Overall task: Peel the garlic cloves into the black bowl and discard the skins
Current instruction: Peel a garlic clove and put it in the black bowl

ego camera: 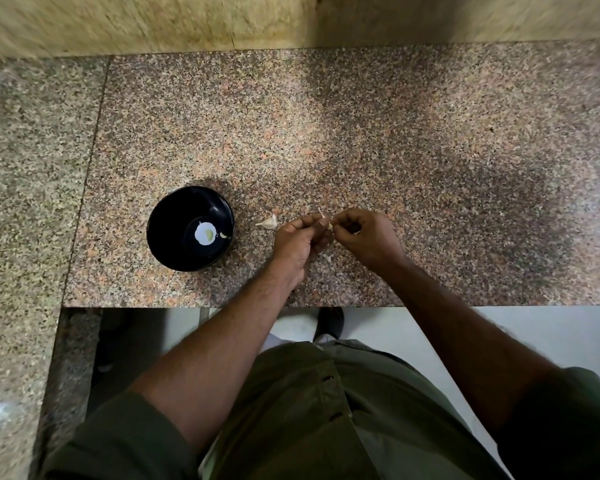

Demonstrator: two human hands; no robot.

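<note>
Head camera looks down on a speckled pinkish granite table (395,150). To the right of the round black bowl (163,233), both hands meet above the table. The left hand (300,239) and the right hand (364,233) have curled fingers that pinch one small pale garlic clove (329,226) between them; its long axis I cannot tell. A thin strip of skin (321,213) stands up from it. An unpeeled whitish clove (269,222) lies between bowl and left hand, so the left hand is nearer. A peeled piece (223,235) lies inside the bowl.
</note>
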